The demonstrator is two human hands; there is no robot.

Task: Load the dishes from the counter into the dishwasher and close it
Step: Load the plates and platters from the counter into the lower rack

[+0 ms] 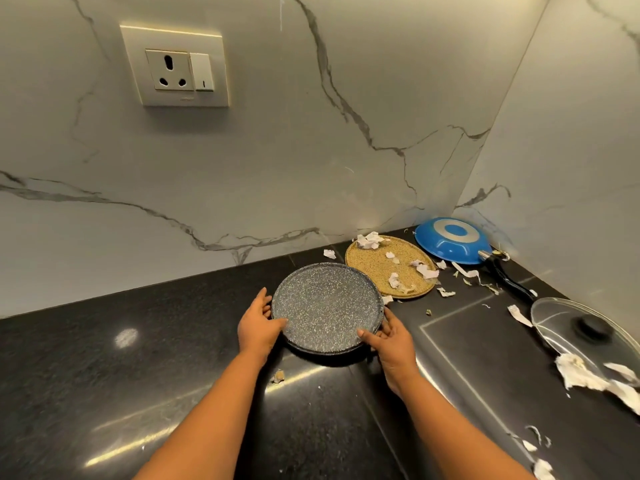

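A round dark grey speckled plate (327,308) sits at the middle of the black stone worktop (138,375), held from both sides by bare hands. The left grip (258,325) holds the rim at the plate's 9 o'clock, thumb lying on the top face and fingers wrapped round the edge. The right grip (391,336) holds the rim at 4 o'clock in the same way, thumb on top and fingers curled under. Whether the plate rests on the worktop or is just off it cannot be told; a shadow lies under its near edge.

At the grey plate's 2 o'clock, just beside it, lies a tan speckled plate (384,268) strewn with pale papery scraps (426,270). Beyond that, at 2 o'clock in the wall corner, a blue frying pan (450,240) lies upside down, its black handle (505,277) pointing towards 4 o'clock. At 3 o'clock a glass lid (554,315) with a black knob (592,329) lies flat, with more scraps on and around it. A wall socket (175,65) is set in the marble backsplash (311,150) at 11 o'clock.
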